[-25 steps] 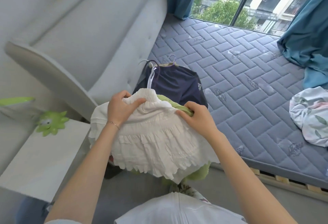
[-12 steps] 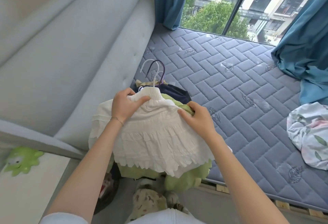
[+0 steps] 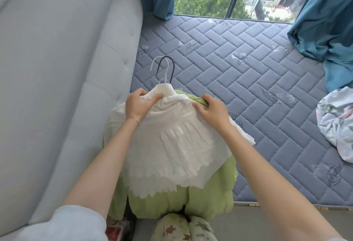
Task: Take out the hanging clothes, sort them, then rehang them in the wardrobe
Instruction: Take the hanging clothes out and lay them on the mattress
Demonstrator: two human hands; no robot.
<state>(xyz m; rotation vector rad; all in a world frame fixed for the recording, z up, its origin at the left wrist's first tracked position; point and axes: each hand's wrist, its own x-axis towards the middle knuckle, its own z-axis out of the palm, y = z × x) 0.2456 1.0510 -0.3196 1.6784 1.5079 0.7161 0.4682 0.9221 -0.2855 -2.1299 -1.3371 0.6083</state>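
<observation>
A white ruffled garment [image 3: 177, 149] lies on top of a light green garment [image 3: 210, 200] at the near left corner of the mattress [image 3: 248, 72]. Both hang over its front edge. My left hand [image 3: 137, 105] grips the white garment's gathered top on the left. My right hand [image 3: 212, 110] grips the right side, fingers curled round the white and green edges. Behind my hands, a white hanger hook [image 3: 159, 65] and a dark purple hanger hook [image 3: 171, 65] stick out from under the clothes. Any garments lower in the pile are hidden.
A padded grey headboard [image 3: 66, 68] runs along the left. Teal curtains [image 3: 324, 21] hang at the window beyond the mattress. A crumpled floral cloth [image 3: 336, 120] lies at the right edge. My patterned slippers [image 3: 183, 227] show below on the floor.
My view has swung right and closer to the bed; the white side table and green toy left the frame. The pile lies further onto the mattress, hiding the dark garment. Both hands keep their hold.
</observation>
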